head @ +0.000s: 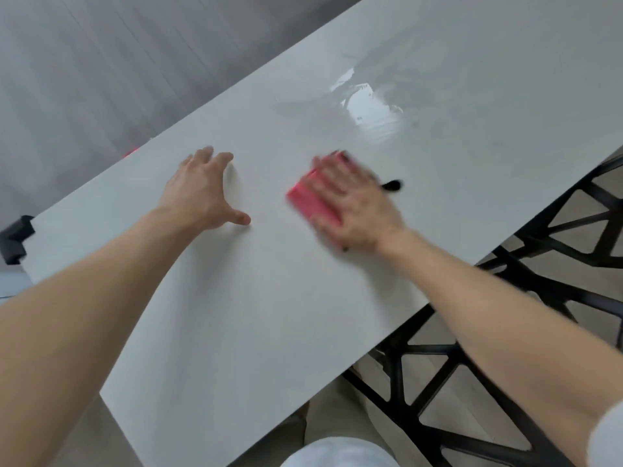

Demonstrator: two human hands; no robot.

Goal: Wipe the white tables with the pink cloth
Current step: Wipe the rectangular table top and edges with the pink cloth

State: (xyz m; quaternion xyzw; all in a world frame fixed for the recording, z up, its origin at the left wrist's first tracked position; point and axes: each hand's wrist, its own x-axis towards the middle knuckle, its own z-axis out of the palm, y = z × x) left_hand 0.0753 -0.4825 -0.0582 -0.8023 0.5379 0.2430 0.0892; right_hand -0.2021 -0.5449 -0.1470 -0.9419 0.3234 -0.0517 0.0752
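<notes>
Palms down on the white desk (269,315): right grip (350,203) on the pink cloth (310,200), left grip (202,190) on bare top.

The right grip, a bare hand blurred in this view, lies flat with straight fingers on the pink cloth and presses it to the desk towards the right edge; no finger curls round it. The cloth shows as a compact rectangle jutting out to the left of the palm. The left grip rests apart to the left, fingers and thumb spread wide. A wet shiny streak (371,109) marks the desk beyond the cloth. A small black thing (392,186), too blurred to name, lies just past the right fingertips. Black lattice frames (505,284) stand beside the desk's right edge.
</notes>
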